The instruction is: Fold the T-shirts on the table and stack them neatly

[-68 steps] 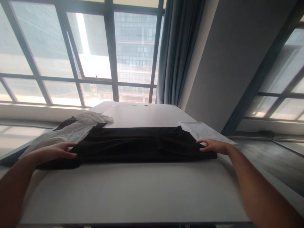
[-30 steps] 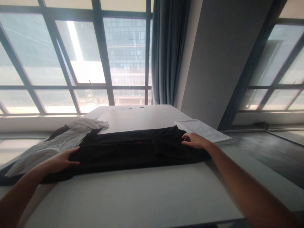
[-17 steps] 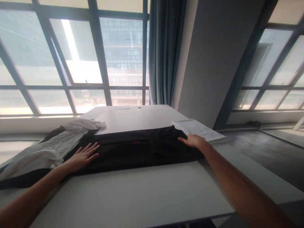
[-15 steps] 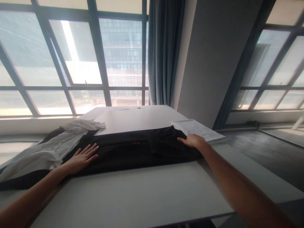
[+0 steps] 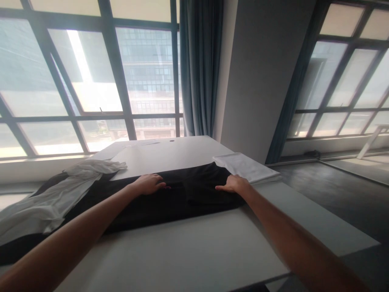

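A folded black garment [image 5: 136,211] lies lengthwise across the white table, with a small red mark near its middle. My left hand [image 5: 148,184] rests on top of it beside that mark, palm down and its fingers slightly bent. At the garment's right end, my right hand [image 5: 235,184] presses down with the thumb stretched out to the left; its other fingers are partly hidden. Over the garment's left part, a crumpled thin white cloth [image 5: 57,198] is spread. Just beyond my right hand sits a folded white cloth [image 5: 246,165].
The white table [image 5: 182,251] reaches toward the windows, and a dark round spot [image 5: 172,140] shows near its far edge. Behind it hang a blue-grey curtain [image 5: 202,73] and a grey pillar [image 5: 258,81]. Grey floor [image 5: 306,182] lies to the right.
My left hand has slid rightward along the black garment to its middle, its fingers less spread. My right hand stays at the right end. The view has turned slightly right.
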The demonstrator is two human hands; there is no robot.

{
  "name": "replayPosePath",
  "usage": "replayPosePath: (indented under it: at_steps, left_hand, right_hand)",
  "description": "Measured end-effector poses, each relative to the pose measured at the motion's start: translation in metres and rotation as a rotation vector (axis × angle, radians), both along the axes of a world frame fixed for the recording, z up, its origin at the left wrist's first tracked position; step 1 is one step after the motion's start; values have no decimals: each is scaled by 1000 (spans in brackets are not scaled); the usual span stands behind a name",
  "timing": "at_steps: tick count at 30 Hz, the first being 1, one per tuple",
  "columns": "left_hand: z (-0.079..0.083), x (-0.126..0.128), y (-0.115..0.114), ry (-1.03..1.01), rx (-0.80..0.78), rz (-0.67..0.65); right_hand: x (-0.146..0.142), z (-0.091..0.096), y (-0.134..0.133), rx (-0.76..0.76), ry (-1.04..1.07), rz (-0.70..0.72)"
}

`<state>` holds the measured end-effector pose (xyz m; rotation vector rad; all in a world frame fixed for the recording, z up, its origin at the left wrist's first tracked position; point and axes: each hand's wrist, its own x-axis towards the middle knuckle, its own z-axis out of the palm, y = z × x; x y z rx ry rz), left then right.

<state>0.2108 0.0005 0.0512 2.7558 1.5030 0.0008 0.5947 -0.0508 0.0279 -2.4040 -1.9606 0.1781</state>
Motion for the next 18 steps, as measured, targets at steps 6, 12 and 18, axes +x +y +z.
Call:
replayPosePath:
  at_steps: [6, 12, 18]
  left_hand:
    - [-11, 134, 62, -68, -7, -54]
    - [-18, 179, 108, -160, -97, 15]
    - [-8, 179, 109, -308, -169, -28]
  right_hand:
    - [8, 10, -2, -75, 28, -82]
    - [10, 10, 4, -37, 128, 36]
    - [7, 10, 6, 115, 202, 149]
